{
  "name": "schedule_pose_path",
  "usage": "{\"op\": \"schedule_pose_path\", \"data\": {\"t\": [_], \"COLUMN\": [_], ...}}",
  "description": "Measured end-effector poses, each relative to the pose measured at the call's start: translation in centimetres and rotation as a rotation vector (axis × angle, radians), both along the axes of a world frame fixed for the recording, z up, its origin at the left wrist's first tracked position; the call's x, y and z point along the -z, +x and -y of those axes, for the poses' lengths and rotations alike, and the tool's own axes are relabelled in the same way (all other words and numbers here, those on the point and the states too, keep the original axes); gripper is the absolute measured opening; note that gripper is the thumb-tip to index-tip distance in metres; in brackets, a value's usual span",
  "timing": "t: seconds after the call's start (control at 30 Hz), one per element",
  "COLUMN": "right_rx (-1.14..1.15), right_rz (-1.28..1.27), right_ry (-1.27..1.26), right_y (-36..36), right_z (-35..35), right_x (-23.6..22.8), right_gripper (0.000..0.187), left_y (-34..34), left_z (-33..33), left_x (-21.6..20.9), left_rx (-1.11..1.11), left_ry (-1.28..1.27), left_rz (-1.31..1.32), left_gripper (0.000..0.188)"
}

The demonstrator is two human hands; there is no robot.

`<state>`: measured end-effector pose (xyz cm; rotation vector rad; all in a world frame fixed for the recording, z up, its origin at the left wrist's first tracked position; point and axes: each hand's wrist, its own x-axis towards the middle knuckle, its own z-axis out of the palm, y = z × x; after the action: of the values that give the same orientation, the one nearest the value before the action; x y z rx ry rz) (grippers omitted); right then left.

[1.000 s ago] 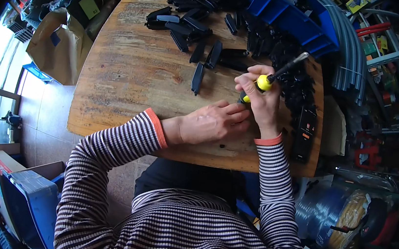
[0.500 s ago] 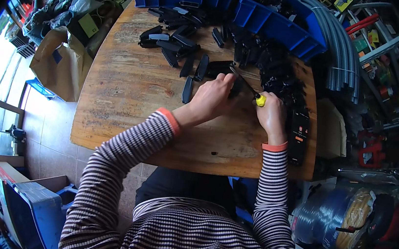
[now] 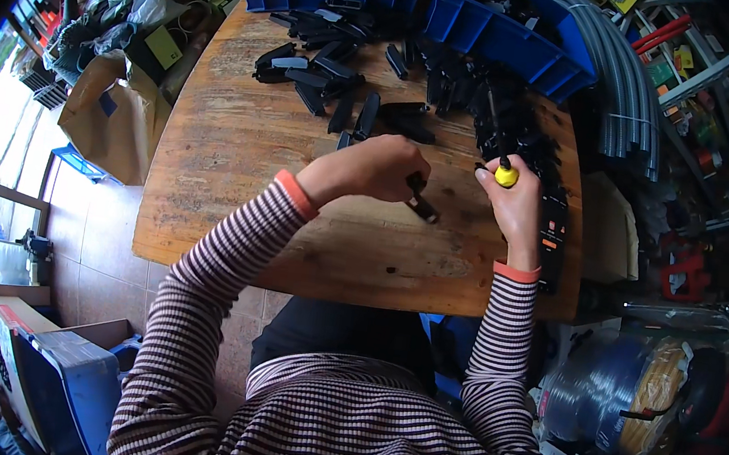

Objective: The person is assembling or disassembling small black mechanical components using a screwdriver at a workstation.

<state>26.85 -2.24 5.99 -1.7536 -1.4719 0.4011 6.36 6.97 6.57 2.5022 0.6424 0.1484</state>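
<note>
Fingers (image 3: 412,156) curl closed, left hand (image 3: 369,169) gripping black piece (image 3: 423,206), right hand (image 3: 518,202) screwdriver (image 3: 506,174).

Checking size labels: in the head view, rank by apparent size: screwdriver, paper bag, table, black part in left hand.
1. Table
2. Paper bag
3. Screwdriver, partly hidden by right hand
4. Black part, partly hidden by left hand
</note>
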Motion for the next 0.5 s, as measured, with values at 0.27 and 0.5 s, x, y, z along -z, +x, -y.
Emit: {"op": "schedule_pose_path", "data": {"t": [0.27, 0.5], "right_rx": [-0.088, -0.277], "right_rz": [-0.021, 0.112], "right_ry": [0.119, 0.162], "right_y": [-3.7, -6.0], "right_z": [0.7, -0.9], "right_x": [0.7, 1.9], "right_gripper": [0.015, 0.013], "left_y": [-0.7, -4.5], "left_z": [0.4, 6.5], "left_x": [1.7, 4.3], "left_rx": [0.201, 0.219], "left_ry": [0.317, 0.696], "left_rz": [0.179, 0.21], "left_gripper": [0.02, 0.026]}}
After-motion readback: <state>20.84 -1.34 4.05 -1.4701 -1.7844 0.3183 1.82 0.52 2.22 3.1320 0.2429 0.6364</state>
